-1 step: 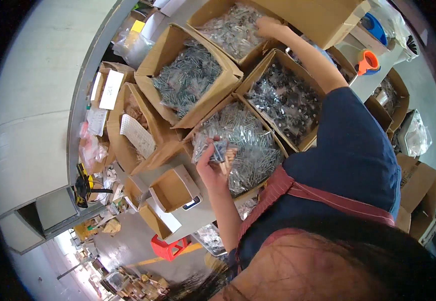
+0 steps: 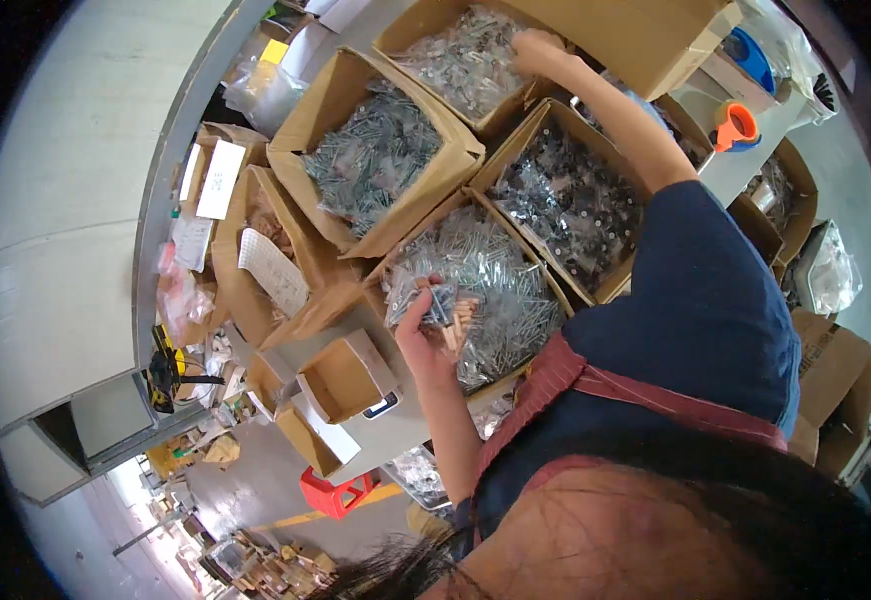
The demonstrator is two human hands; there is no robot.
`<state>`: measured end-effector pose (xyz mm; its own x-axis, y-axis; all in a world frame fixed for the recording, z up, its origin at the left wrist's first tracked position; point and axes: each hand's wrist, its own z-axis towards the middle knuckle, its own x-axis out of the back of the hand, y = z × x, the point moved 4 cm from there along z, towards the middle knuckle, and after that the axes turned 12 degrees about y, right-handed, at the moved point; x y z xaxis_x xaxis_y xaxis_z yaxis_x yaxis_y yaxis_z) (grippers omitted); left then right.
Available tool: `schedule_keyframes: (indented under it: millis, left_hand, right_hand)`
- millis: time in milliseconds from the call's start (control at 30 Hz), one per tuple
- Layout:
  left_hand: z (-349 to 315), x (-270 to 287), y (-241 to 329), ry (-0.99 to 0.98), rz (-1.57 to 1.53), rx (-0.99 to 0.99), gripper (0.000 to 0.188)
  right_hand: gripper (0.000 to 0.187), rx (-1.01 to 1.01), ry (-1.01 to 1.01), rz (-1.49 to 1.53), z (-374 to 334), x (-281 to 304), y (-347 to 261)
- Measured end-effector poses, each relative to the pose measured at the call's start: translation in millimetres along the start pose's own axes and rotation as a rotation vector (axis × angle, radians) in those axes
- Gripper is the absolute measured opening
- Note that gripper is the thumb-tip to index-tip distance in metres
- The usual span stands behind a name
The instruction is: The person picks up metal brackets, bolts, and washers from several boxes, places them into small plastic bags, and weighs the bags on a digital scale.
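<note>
Nothing visibly shifts since the earlier frame: both hands and every box sit where they were. Left hand (image 2: 427,330) is low and close to the body, fingers curled tight around a small bundle of parts (image 2: 447,305), dark pieces on top and tan ones sticking out below. It hovers over the near box (image 2: 417,225), which is full of clear packets (image 2: 505,280). Right hand (image 2: 537,48) is stretched far out, arm crossing above the box of dark parts (image 2: 527,125), and the palm is down on the packets in the far box (image 2: 400,30). Its fingers are buried in the pile, so I cannot tell whether they grip anything or just rest there. A box of grey-green parts (image 2: 375,160) sits to the left of both, and a small empty box (image 2: 340,375) lies on the table edge near the left wrist. Risks, as I judge them: the bundle is loose and only pinched at one end, so a tan piece could slide out and drop among the clear packets, where it would be hard to spot. The long reach leaves the right forearm just above the dark parts, and a dip could drag pieces over the shared cardboard wall and mix the boxes. Leaning further could also nudge the small empty box off the edge.
</note>
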<state>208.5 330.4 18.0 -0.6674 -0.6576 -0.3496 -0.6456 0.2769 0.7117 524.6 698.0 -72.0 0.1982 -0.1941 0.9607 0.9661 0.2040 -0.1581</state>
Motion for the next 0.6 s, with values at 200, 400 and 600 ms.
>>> schedule_keyframes:
  millis: [200,400,600]
  left_hand:
    - [-7,-18,-27,-0.064,0.113,0.053,0.021]
    - [-30,-63,-58,-0.297,0.356,0.048,0.028]
    - [-59,-73,-97,-0.342,0.415,-0.013,0.035]
  right_hand:
    - [0.023,-0.298,0.203,1.094,-39,67,19]
    - [0.025,-0.281,-0.044,1.650,-171,144,-50]
    - [0.022,0.298,-0.141,1.423,-275,160,-121]
